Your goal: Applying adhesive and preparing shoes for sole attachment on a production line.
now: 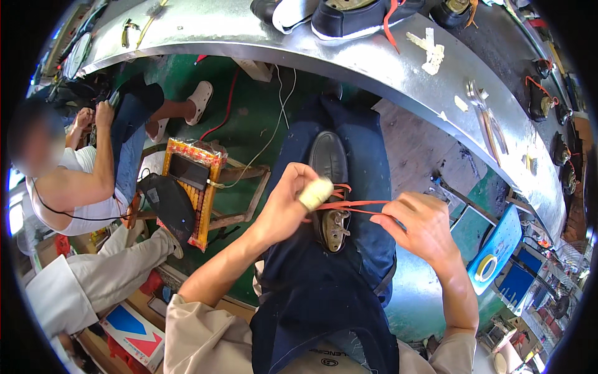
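Note:
A black leather shoe (328, 156) lies lengthwise on my lap, toe pointing away from me. A worn brass-coloured last (335, 229) fills its opening at the heel end. Orange laces (355, 204) stretch from the shoe to my right hand (418, 224), whose thumb and fingers pinch them out to the right. On the left side of the shoe, my left hand (293, 201) is curled over the laces where they meet the shoe. A pale yellow wrapping (316, 194) covers one of its digits, slightly blurred. The exact grip of its fingertips is partly hidden.
A curved metal bench (374, 68) runs ahead, bearing black shoes (355, 19), pincers (486, 118) and scraps of tape (430, 50). To the left, a wooden stool (240, 187) holds a phone (189, 171) and a black bag (168, 206). A co-worker (87, 168) sits beyond it.

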Demonstrator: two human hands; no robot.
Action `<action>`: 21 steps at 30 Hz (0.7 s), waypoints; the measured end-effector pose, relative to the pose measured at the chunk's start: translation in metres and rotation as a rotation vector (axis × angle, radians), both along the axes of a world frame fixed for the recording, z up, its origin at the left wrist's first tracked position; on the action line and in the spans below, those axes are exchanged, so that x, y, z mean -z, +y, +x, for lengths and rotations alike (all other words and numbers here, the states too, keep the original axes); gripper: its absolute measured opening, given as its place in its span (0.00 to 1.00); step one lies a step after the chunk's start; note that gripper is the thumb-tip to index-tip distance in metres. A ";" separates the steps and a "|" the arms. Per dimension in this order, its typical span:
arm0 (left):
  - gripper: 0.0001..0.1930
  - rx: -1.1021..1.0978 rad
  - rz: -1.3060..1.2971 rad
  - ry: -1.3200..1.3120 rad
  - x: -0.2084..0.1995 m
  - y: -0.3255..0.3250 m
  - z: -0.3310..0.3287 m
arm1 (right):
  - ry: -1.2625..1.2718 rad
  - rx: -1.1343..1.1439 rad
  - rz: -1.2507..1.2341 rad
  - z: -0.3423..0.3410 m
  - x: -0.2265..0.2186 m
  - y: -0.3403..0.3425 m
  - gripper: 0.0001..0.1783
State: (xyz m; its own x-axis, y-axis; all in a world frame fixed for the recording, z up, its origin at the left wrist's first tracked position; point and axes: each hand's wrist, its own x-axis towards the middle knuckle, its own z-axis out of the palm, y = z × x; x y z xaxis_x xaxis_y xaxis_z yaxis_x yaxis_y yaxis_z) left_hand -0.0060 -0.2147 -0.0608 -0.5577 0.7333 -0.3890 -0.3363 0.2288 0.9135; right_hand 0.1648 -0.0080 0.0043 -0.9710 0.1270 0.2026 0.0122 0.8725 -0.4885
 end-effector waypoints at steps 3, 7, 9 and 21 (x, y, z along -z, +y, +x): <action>0.15 0.524 -0.342 0.605 -0.044 0.000 -0.020 | -0.100 -0.015 0.050 0.011 -0.019 0.002 0.12; 0.09 0.696 -0.240 0.105 -0.046 0.006 -0.032 | -0.024 -0.256 -0.114 0.004 -0.026 -0.016 0.11; 0.10 0.572 -0.197 -0.219 -0.024 0.010 -0.030 | 0.103 -0.227 -0.136 -0.011 -0.030 -0.022 0.12; 0.17 0.862 0.056 -0.132 -0.023 0.017 -0.039 | -0.228 0.083 -0.735 -0.017 -0.002 -0.011 0.09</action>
State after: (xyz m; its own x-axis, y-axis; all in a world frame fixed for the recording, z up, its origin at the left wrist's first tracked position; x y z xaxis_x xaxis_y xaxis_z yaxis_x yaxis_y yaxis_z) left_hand -0.0451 -0.1977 -0.0374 0.2476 0.8986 -0.3622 -0.1708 0.4085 0.8966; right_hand 0.1480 -0.0188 0.0068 -0.9601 0.2257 -0.1654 0.2330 0.3174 -0.9192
